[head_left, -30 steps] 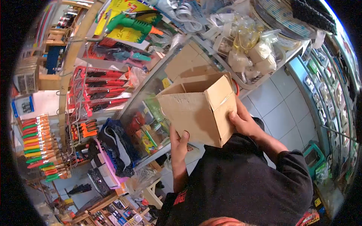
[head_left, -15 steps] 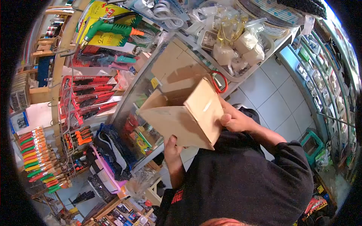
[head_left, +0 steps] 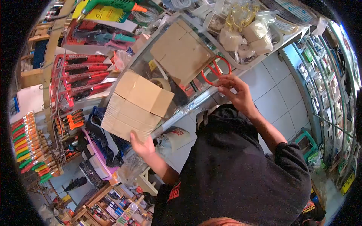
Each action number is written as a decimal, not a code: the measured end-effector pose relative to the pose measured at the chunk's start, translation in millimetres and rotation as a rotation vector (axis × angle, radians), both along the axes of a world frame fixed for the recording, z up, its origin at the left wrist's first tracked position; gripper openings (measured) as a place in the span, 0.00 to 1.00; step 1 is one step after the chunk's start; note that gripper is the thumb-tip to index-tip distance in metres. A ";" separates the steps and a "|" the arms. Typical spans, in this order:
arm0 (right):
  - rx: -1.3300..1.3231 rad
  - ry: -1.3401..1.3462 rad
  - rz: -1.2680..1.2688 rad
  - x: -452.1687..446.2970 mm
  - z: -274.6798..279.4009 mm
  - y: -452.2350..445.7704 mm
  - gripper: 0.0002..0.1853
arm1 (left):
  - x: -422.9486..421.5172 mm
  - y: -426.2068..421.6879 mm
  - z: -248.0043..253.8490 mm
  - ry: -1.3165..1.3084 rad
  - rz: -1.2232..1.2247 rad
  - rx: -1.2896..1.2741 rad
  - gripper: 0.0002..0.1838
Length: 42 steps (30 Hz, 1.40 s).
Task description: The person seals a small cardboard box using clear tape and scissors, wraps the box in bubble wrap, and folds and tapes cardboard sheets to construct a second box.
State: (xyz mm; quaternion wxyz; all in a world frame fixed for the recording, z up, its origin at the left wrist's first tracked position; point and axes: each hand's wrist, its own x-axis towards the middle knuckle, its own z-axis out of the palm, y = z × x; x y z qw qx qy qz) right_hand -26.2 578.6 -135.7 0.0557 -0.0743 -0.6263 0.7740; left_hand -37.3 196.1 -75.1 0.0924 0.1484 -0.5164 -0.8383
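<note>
My left hand grips a folded piece of brown cardboard by its lower edge, thumb on top. The cardboard is opened out over the glass counter, with a crease across it. At the counter's near edge, my right hand has its fingers bent together at a pair of scissors with red loop handles. The fingertips touch a loop; the blades are hidden. Next to the scissors a flat cardboard sheet lies on the glass. A roll of tape shows partly behind the held cardboard.
A plastic tray of bagged fittings stands at the counter's far right. Red packaged tools and colourful-handled tools hang at left. Tiled floor lies to the right, before shelves with metal rails.
The cardboard, held in both hands as a folded box shape, has opened flatter and moved left in my left hand. My right hand has left it and reached the scissors. The view has shifted.
</note>
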 end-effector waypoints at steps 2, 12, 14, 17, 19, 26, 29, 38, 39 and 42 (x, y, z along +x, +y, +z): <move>0.213 0.041 0.082 -1.8 1.3 0.1 0.12 | 3.8 -2.9 0.0 -0.022 0.022 0.021 0.36; 0.551 0.382 0.346 -26.1 -19.1 -41.0 0.08 | 27.2 -12.8 -9.6 -0.033 0.062 -0.003 0.35; 0.588 0.398 0.333 -33.7 -18.1 -42.7 0.08 | 33.8 -13.6 -8.6 -0.042 0.086 -0.034 0.35; 0.425 0.153 0.359 -36.0 4.7 -43.4 0.09 | 47.7 -13.7 -10.5 -0.034 0.102 -0.027 0.37; 0.308 -0.048 0.460 -37.3 23.2 -37.5 0.18 | 58.9 -8.4 -12.7 -0.005 0.117 0.045 0.39; -0.100 0.145 0.592 -2.8 38.3 -67.6 0.47 | 99.5 8.5 -47.5 -0.131 -0.336 -0.266 0.44; -0.110 0.147 0.614 12.6 40.6 -68.5 0.56 | 92.8 27.6 -33.8 -0.118 -0.610 -0.478 0.47; 0.035 0.180 0.587 19.0 28.1 -28.6 0.59 | 84.7 53.2 -54.0 0.014 -0.693 -0.292 0.54; 0.079 0.168 0.590 18.0 34.1 -24.3 0.59 | 76.8 69.4 -38.4 0.072 -0.593 -0.315 0.53; 0.074 0.198 0.529 20.3 31.9 -25.9 0.55 | 45.6 111.7 0.6 0.177 -0.448 -0.398 0.51</move>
